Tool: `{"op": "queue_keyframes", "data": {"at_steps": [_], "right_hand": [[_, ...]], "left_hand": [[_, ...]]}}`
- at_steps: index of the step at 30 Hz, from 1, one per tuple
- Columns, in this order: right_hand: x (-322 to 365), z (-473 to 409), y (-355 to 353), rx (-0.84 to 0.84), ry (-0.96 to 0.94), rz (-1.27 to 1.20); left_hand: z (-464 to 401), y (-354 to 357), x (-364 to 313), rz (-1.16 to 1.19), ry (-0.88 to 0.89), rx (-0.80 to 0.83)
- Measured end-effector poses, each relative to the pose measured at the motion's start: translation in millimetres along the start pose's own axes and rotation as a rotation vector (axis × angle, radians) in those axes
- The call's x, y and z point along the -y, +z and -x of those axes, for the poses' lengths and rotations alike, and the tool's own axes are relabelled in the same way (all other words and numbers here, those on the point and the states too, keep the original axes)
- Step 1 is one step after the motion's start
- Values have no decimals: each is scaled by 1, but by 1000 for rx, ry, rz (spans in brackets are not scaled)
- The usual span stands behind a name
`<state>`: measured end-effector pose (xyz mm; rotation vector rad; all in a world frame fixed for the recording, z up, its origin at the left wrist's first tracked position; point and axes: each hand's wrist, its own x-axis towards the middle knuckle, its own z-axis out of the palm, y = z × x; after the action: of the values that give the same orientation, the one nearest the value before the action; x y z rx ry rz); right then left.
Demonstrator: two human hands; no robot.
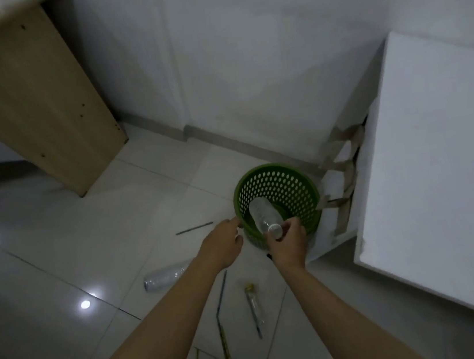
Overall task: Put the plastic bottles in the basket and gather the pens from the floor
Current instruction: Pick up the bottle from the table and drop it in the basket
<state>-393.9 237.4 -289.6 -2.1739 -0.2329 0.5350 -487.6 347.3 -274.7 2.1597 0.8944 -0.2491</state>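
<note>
While no writing can be read on any bottle or pen, the rest stands thus:
Right hand [288, 243]: fingers pinched on the white-capped neck of a clear bottle [263, 213], its base down inside the green basket [290, 184].
Left hand [223, 246]: fingers curled, fingertips at the basket's near rim; whether they grip it I cannot tell.
Floor: second clear bottle [164, 276] under the left forearm; yellow-capped bottle [253, 297], blue pen [222, 291], dark pen [194, 228] nearby.

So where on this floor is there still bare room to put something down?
Bare tile lies between the wooden cabinet and the green basket, broken only by one dark pen. Toward the person it is crowded: a clear bottle, a yellow-capped bottle and several pens lie scattered there.
</note>
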Motion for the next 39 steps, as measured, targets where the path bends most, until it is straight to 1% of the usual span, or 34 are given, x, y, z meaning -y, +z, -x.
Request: {"op": "queue_keyframes", "data": {"at_steps": [5, 9, 15, 20, 26, 31, 35, 39], "right_hand": [[-72, -63, 39, -68, -15, 58], [-115, -111, 68, -57, -41, 92], [-157, -170, 103, -41, -191, 164], [-175, -196, 122, -13, -200, 295], [-179, -211, 136, 26, -134, 406], [-173, -195, 127, 39, -233, 413], [-152, -166, 117, 11, -249, 375], [-112, -122, 98, 24, -273, 351]], "left_hand": [[-84, 68, 33, -73, 83, -6], [-142, 109, 49, -103, 121, -32], [-203, 149, 73, -219, 181, -111], [-230, 168, 84, -379, 238, -130], [-241, 171, 77, -413, 260, -106], [-223, 158, 67, -404, 264, -111], [-196, 135, 44, -377, 234, -90], [-157, 99, 16, -358, 191, -74]]}}
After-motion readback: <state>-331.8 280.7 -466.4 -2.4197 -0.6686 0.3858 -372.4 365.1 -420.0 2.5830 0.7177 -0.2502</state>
